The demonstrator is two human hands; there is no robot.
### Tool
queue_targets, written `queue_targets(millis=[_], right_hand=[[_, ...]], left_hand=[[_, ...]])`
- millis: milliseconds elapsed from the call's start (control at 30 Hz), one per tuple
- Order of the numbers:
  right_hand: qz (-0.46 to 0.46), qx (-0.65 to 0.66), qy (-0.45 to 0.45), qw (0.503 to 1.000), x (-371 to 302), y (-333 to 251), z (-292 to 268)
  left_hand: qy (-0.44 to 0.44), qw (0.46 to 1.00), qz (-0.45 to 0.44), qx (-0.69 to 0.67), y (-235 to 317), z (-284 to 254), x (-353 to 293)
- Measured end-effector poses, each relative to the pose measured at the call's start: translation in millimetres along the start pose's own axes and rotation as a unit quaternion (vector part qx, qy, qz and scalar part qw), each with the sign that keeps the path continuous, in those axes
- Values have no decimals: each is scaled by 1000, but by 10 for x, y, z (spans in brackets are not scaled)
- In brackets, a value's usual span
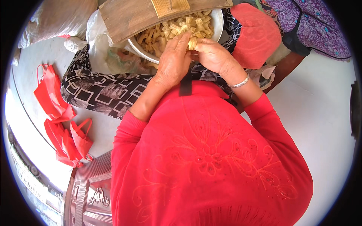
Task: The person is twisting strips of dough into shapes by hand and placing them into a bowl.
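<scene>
A small pale yellow strip [192, 44], twisted into a knot that looks like bean curd skin, is pinched between my two hands. My left hand [174, 60] comes at it from the left with its fingers stretched forward and pressed together. From the right, my right hand [214, 54] grips it between thumb and bent forefinger; a silver bracelet circles that wrist. Both hands are over the near rim of a white metal basin [218, 24] on my lap. Many similar yellow knots [177, 28] fill the basin. My fingers partly hide the strip's ends.
A wooden board [132, 20] with a lighter block [170, 6] lies across the basin's far left side. Clear plastic bags [100, 41] are to the left, and red bags [52, 94] lie on the floor. A red cushion-like cloth [256, 37] is beside the basin's right.
</scene>
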State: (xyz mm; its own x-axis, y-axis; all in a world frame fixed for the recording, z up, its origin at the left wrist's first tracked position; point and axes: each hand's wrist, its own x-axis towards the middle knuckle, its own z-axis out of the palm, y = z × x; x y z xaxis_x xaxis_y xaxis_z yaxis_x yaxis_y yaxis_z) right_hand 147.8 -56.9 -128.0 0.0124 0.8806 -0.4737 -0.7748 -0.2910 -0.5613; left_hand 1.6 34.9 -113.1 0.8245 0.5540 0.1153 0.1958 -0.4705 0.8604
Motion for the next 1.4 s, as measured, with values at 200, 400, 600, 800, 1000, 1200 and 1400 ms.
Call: queue_targets(millis=[200, 400, 600, 800, 1000, 1200, 1400], right_hand=[[-245, -441, 99, 858, 18, -60, 188], [-373, -610, 121, 688, 0, -126, 322], [-350, -614, 120, 697, -124, -190, 492], [-361, -525, 169, 752, -70, -213, 502], [-354, -333, 186, 854, 238, -343, 375], [-245, -197, 104, 944, 111, -425, 41], [-194, -637, 65, 743, -216, -739, 314]], left_hand=[[-6, 995, -38, -96, 127, -104, 39], [-75, 976, -152, -139, 74, -142, 193], [-30, 926, -191, -324, -59, -77, 220], [-9, 815, -338, -470, 141, -131, 313], [-6, 753, -354, -554, 314, 60, 65], [-4, 978, -142, -153, 35, 9, 12], [-33, 993, -62, 95, 134, -175, 43]])
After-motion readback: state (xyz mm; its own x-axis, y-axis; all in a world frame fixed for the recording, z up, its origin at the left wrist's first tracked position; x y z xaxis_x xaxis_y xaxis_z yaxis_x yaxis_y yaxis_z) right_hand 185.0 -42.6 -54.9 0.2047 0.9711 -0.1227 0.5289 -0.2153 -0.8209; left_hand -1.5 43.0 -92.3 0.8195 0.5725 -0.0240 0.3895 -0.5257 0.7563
